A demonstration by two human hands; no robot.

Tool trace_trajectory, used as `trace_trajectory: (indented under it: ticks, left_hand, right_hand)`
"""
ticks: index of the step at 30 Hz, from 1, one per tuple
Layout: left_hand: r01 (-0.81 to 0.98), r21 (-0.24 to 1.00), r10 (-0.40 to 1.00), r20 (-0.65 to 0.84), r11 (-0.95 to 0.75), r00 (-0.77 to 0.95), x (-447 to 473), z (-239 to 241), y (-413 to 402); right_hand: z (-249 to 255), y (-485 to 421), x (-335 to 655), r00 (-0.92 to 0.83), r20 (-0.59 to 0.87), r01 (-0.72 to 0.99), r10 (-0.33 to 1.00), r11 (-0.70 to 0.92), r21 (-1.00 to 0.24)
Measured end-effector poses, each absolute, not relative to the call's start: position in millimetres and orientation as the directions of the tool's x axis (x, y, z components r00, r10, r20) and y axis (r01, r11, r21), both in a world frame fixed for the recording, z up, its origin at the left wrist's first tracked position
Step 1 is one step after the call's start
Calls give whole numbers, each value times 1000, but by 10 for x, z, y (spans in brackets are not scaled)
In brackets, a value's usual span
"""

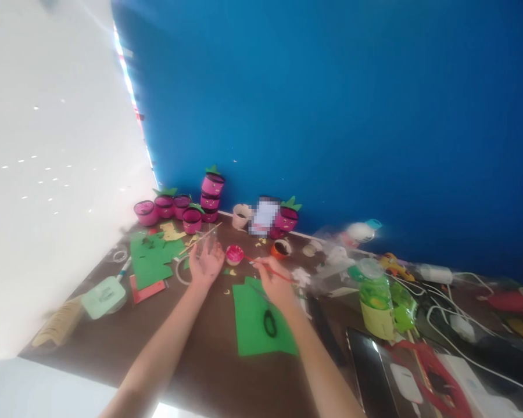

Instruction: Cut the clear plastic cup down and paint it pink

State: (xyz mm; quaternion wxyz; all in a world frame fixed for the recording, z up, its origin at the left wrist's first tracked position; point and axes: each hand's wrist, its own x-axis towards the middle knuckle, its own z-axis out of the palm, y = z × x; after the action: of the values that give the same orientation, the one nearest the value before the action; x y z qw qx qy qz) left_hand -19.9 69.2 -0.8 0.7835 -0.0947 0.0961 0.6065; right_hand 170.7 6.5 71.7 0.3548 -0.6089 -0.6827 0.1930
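My right hand (275, 281) pinches a thin red-handled paintbrush (281, 274), its tip pointing left toward a small cup of bright pink paint (234, 253). Brush tip and cup look slightly apart. To the left of the cup, my left hand (207, 262) is held palm up with its fingers apart, and I see nothing gripped in it. A thin wooden stick (213, 230) lies behind those fingers. Under my right wrist is a green sheet (248, 325) with dark-handled scissors (269, 323) on it, their blades partly hidden. A small orange cup with dark contents (281, 249) stands behind my right hand.
Several pink pots (192, 219), some stacked with green leaf tops, stand by the blue wall. A phone (265, 217) leans there beside a pale cup (242, 216). Cut green sheets (150, 264) lie left. Right are a green bottle (375, 302), white cables (453, 313) and a dark tablet (370, 371).
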Motion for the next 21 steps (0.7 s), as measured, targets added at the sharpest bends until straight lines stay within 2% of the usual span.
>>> trace_trajectory:
  ticks: [4, 8, 11, 17, 21]
  left_hand:
    - [-969, -38, 930, -272, 245, 246, -199, 9, 688]
    - [-971, -27, 936, -261, 236, 234, -192, 20, 687]
    - [-971, -19, 938, -256, 237, 234, -191, 26, 686]
    - [-967, 5, 937, -248, 254, 245, -168, 37, 686]
    - [-960, 95, 936, -265, 263, 230, -149, 52, 698]
  right_hand:
    - [688, 86, 1720, -70, 247, 729, 967, 218, -649]
    - [680, 208, 1795, -12, 296, 723, 955, 213, -657]
    - [678, 296, 1855, 55, 292, 682, 955, 178, -709]
    - [640, 283, 1906, 325, 253, 488, 911, 67, -870]
    - [613, 202, 1942, 510, 203, 220, 836, 101, -970]
